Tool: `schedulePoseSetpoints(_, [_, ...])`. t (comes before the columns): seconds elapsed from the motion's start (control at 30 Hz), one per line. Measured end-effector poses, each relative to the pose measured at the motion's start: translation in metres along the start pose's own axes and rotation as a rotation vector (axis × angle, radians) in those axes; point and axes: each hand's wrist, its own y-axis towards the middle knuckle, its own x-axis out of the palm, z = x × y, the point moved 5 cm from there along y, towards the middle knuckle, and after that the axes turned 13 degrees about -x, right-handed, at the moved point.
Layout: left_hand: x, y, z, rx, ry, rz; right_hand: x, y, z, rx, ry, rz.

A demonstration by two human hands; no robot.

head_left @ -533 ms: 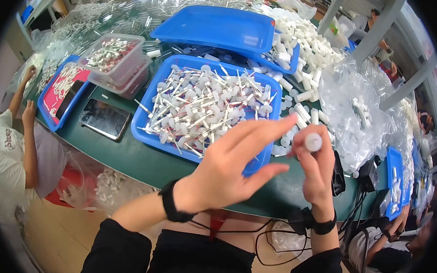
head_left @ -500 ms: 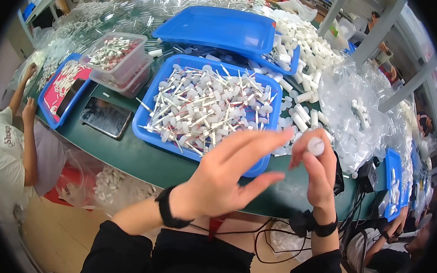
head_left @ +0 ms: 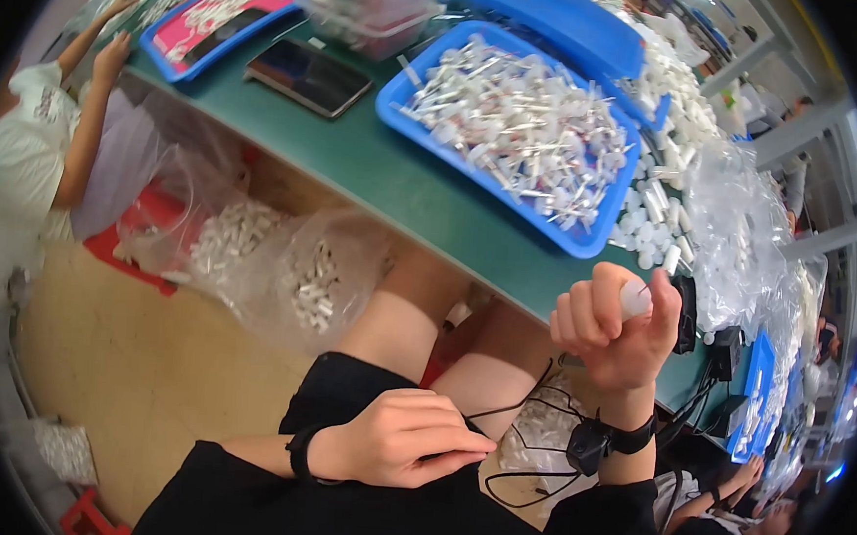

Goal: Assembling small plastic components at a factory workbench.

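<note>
Over the table's front edge, my right hand [head_left: 613,328] is closed around a small white plastic cylinder [head_left: 635,299]. Its round end shows between thumb and forefinger, with a thin dark line on it; the rest is covered by my fingers. My left hand [head_left: 403,440] is low over my lap, thumb and fingers pressed together, with nothing visible between them. Beyond my hands, a blue tray [head_left: 492,185] is heaped with thin white sticks bearing pale round discs. To its right lie loose white cylinders and discs [head_left: 647,227] on the green table [head_left: 376,156].
A phone [head_left: 310,76], a clear plastic box [head_left: 370,24] and a blue tray with a pink sheet [head_left: 182,42] are at left. Clear bags [head_left: 745,228] and black adapters [head_left: 724,354] stand at right. Cables hang near my right wrist. A person [head_left: 39,146] sits far left.
My left hand has dropped away from my right hand to my lap, its fingers closing together. My right hand still holds the cylinder, fingers now curled tighter. The view has shifted lower and turned.
</note>
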Motion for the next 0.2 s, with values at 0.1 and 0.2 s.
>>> schedulePoseSetpoints(0.1, [0.000, -0.023, -0.001, -0.021, 0.039, -0.016, 0.022, -0.001, 0.025, 0.139, 0.008, -0.032])
schedulePoseSetpoints(0.2, [-0.003, -0.037, -0.003, -0.049, 0.100, -0.050, 0.033, 0.001, 0.061, 0.325, 0.142, -0.044])
